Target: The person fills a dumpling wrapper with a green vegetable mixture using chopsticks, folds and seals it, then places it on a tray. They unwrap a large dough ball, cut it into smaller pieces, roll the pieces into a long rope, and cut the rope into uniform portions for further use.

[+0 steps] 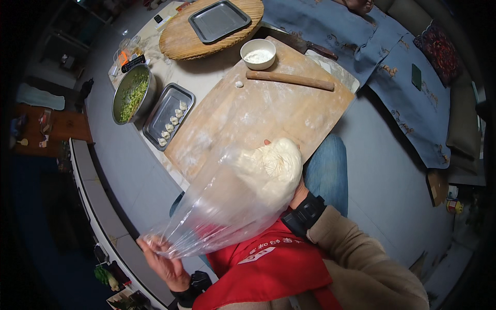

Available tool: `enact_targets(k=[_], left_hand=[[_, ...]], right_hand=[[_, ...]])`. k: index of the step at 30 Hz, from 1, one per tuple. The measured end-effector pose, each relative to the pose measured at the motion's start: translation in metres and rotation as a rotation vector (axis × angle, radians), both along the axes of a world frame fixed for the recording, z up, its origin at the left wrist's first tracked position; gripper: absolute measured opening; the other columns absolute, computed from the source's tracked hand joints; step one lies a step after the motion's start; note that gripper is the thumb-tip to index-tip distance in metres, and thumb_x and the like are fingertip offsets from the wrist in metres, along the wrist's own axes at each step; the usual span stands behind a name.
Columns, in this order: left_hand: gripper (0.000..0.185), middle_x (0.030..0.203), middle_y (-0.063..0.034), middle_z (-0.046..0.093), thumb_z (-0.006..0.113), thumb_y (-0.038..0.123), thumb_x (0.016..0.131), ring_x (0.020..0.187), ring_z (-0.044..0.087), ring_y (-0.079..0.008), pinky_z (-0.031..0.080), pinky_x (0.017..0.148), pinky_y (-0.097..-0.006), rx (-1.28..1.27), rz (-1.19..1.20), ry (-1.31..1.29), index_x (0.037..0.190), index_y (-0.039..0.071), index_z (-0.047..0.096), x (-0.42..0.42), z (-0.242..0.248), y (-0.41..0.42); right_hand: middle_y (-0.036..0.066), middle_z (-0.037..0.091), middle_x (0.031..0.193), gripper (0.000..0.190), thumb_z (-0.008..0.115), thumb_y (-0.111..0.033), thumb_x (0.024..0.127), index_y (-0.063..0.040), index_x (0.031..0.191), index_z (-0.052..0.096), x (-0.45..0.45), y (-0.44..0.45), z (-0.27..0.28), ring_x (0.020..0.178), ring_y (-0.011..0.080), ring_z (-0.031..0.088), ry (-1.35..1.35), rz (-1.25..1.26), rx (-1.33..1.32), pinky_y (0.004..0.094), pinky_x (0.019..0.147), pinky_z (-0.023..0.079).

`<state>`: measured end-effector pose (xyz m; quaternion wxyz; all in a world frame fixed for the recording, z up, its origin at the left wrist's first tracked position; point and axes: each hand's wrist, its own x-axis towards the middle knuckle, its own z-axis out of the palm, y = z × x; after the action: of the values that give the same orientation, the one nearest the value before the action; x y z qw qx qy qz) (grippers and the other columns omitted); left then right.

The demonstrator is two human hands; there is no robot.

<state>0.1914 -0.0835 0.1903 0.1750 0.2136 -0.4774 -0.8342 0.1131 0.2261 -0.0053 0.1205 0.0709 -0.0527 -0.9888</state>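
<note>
A large lump of pale dough (285, 161) lies partly inside a clear plastic bag (221, 201), near the close edge of the floured wooden board (267, 108). My right hand (298, 193) supports the dough from below and the side, its fingers mostly hidden. Down at the left, my left hand (164, 259) grips the gathered end of the bag, which is stretched between both hands. On the board are a wooden rolling pin (290, 80), a small piece of dough (239, 84) and a white bowl of flour (258, 54).
Left of the board are a metal tray (155, 118) with several dumplings and a steel bowl (115, 110) of chopped green filling. Behind stands a round woven board (174, 42) bearing an empty dark tray (219, 21). A cleaver (321, 50) lies at the board's far right.
</note>
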Motion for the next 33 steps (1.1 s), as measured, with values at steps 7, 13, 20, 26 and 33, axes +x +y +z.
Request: enact_targets(k=[7, 13, 20, 26, 33], left_hand=[[0.040, 0.077, -0.0021, 0.066, 0.045, 0.038, 0.109, 0.060, 0.059, -0.0074, 0.049, 0.049, -0.0226, -0.098, -0.006, 0.059, 0.085, 0.010, 0.062, -0.006, 0.024, -0.035], [0.042, 0.077, -0.0044, 0.067, 0.043, 0.037, 0.109, 0.061, 0.061, -0.0107, 0.053, 0.050, -0.0270, -0.204, 0.146, 0.068, 0.088, 0.007, 0.064, -0.020, 0.027, -0.042], [0.046, 0.100, -0.0113, 0.069, 0.040, 0.042, 0.109, 0.081, 0.067, -0.0176, 0.060, 0.074, -0.0348, -0.013, -0.378, 0.327, 0.105, 0.002, 0.064, -0.022, 0.033, -0.074], [0.056, 0.123, -0.0147, 0.058, 0.045, 0.045, 0.104, 0.112, 0.060, -0.0259, 0.043, 0.103, -0.0395, -1.621, -0.038, 0.062, 0.126, -0.005, 0.057, -0.015, 0.029, -0.115], [0.028, 0.081, -0.0018, 0.061, 0.058, 0.035, 0.102, 0.070, 0.057, -0.0144, 0.047, 0.063, -0.0277, -0.610, -0.050, -0.577, 0.095, 0.007, 0.059, -0.059, -0.110, -0.207]], right_hand=[[0.024, 0.043, 0.151, 0.092, 0.033, -0.079, 0.092, -0.016, 0.160, 0.024, -0.006, -0.014, 0.035, 0.136, 0.0426, 0.045, 0.084, 0.059, -0.306, 0.0619, 0.111, 0.036], [0.025, 0.047, 0.149, 0.086, 0.031, -0.074, 0.097, -0.014, 0.159, 0.026, -0.010, -0.008, 0.032, 0.132, 0.0449, 0.049, 0.073, 0.100, -0.238, 0.0595, 0.112, 0.036], [0.024, 0.052, 0.142, 0.082, 0.042, -0.074, 0.093, -0.009, 0.142, 0.050, -0.007, 0.003, -0.010, 0.125, 0.0448, 0.053, -0.114, 0.088, -0.205, 0.0595, 0.108, 0.040], [0.022, 0.058, 0.137, 0.071, 0.049, -0.069, 0.093, -0.010, 0.131, 0.060, -0.014, 0.024, -0.037, 0.123, 0.0447, 0.054, -0.153, -0.042, -0.289, 0.0626, 0.106, 0.040], [0.019, 0.055, 0.143, 0.062, 0.048, -0.065, 0.096, -0.011, 0.121, 0.066, -0.029, 0.063, -0.021, 0.133, 0.0427, 0.047, -0.042, -0.078, 0.014, 0.0611, 0.112, 0.034]])
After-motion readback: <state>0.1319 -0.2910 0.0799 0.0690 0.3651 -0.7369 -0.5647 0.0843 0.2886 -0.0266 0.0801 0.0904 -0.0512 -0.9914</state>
